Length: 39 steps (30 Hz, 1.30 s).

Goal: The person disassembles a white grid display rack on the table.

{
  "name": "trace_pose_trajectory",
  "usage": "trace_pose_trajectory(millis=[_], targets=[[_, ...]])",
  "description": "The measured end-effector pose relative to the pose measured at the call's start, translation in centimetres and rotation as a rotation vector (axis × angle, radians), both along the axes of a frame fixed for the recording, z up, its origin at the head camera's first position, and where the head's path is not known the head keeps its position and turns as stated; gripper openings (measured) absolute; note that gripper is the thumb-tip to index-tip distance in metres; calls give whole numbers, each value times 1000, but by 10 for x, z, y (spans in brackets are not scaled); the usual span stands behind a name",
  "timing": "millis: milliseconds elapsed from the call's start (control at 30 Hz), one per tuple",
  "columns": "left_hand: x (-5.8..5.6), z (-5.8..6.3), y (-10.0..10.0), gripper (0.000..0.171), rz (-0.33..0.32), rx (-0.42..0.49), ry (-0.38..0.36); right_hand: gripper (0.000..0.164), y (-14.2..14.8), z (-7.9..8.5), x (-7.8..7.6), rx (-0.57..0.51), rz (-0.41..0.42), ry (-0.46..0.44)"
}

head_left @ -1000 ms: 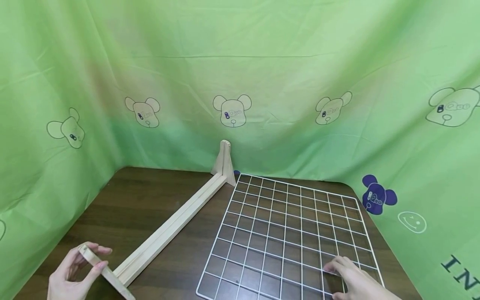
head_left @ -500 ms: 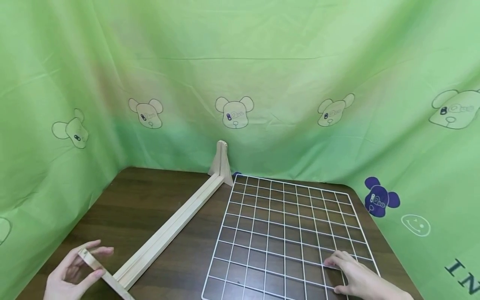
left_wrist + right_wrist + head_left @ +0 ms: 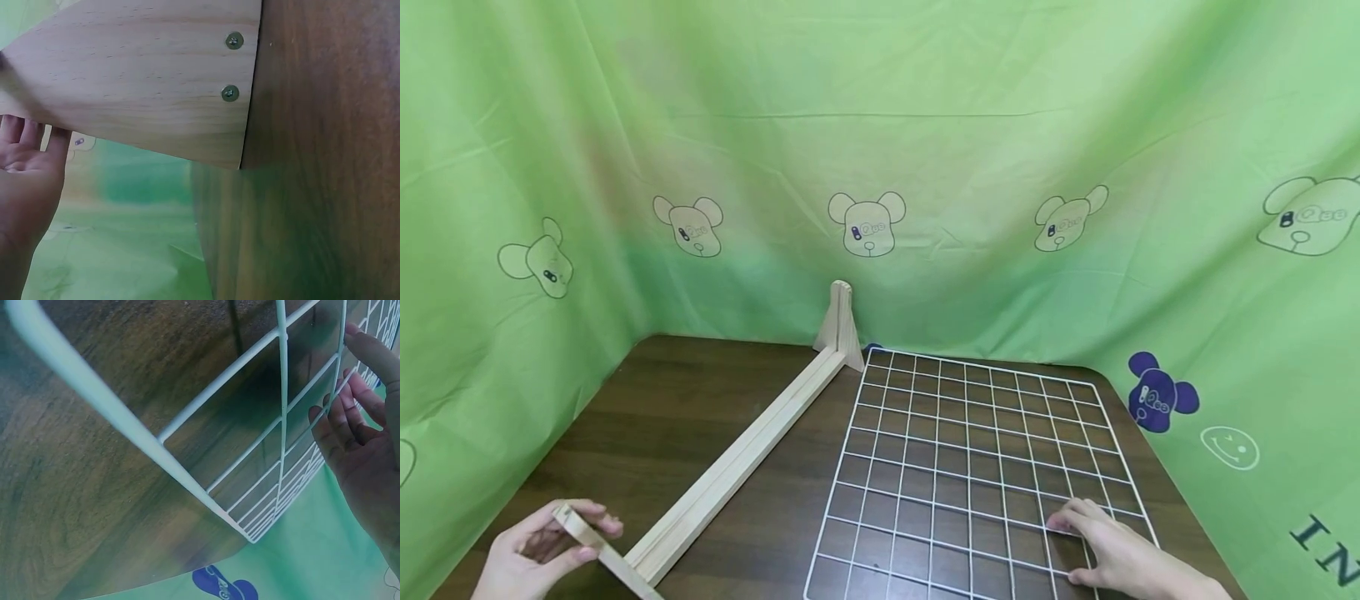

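Observation:
A long pale wooden stand (image 3: 741, 458) runs diagonally across the left of the table, with an upright end board (image 3: 844, 329) at its far end. At the near end, my left hand (image 3: 523, 550) holds the other end board (image 3: 156, 75) between thumb and fingers; two screw heads show on its outer face. A white wire grid panel (image 3: 162, 449) lies on the table to the stand's right. Over its near right part is my right hand (image 3: 1108, 546), fingers loosely bent, thumb and fingertips touching the wires. The grid's near edge is cut off in the head view.
The dark wood table (image 3: 685, 392) has rounded far corners. A green cloth (image 3: 970, 150) with bear-head prints hangs behind it and along both sides. The grid's far left corner lies close to the far end board.
The grid has turned and shifted slightly left, with the right hand still on it. The near end of the stand stays in the left hand; its fingers have moved a little.

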<state>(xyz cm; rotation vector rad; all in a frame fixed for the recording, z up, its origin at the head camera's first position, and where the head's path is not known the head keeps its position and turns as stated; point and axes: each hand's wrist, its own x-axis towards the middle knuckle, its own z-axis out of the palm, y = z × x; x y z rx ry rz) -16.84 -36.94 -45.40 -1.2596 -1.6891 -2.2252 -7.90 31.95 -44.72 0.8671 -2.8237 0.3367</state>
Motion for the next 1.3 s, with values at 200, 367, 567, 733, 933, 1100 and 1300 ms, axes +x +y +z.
trace_pose_trajectory(millis=[200,367,567,733,933,1100,1300], targets=[[8,0,4,49,70,-13,-9,60,-3,0,-5,-13,39,7],[15,0,10,47,117,-10,-3,60,-8,1,-12,-11,45,-3],[20,0,17,47,196,-15,42,58,-13,2,-22,-7,65,-23],[25,2,23,47,270,-47,60,56,-16,0,-32,1,69,-39],[28,-2,27,47,304,-61,75,54,-16,1,-41,6,59,-81],[27,-6,30,46,275,-43,111,53,-16,3,-45,2,52,-114],[24,-8,23,54,162,-49,92,53,-16,3,-46,0,46,-138]])
